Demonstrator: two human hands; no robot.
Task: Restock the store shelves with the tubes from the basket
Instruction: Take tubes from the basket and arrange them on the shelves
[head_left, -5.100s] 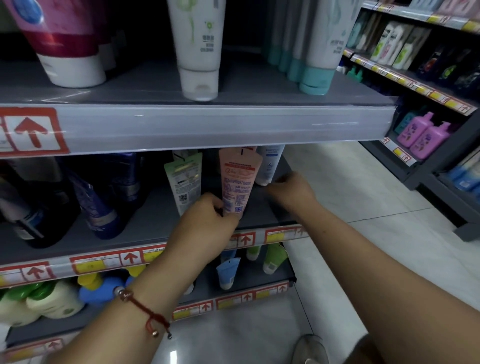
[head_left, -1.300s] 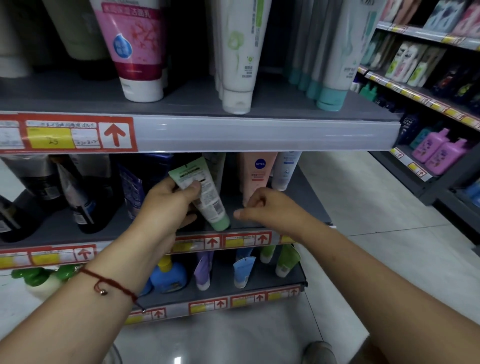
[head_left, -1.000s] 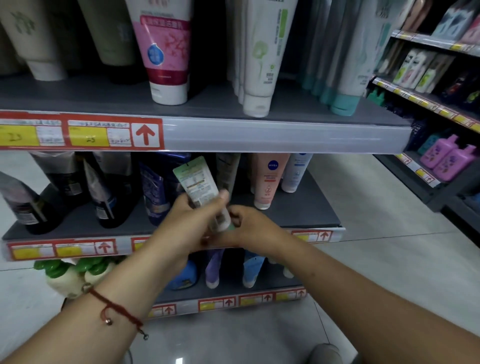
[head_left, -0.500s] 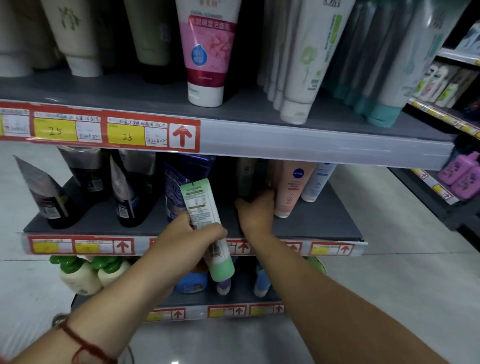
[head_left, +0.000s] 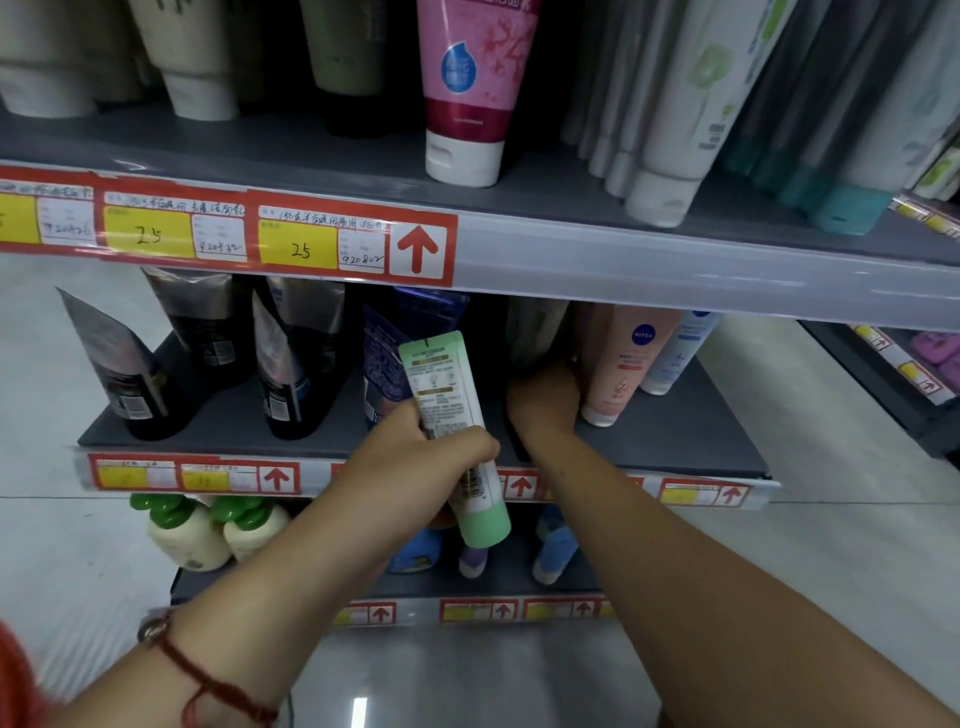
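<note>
One green tube (head_left: 457, 441), cap end down, is gripped around its middle by the left hand (head_left: 415, 462) in front of the middle shelf (head_left: 675, 441). The right hand (head_left: 545, 400) reaches into that shelf beside a peach tube (head_left: 623, 364) marked NIVEA; whether its fingers hold anything cannot be told. Two yellow price tags (head_left: 298, 249) on the upper shelf edge read 25. Above stands one pink tube (head_left: 470, 88). Two green-capped bottles (head_left: 213, 530) sit on the bottom shelf.

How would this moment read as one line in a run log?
left hand: grips green-capped tube, cap down, off shelf | right hand: reaches into middle shelf beside pink Nivea tube | tube not yet shelved
</note>
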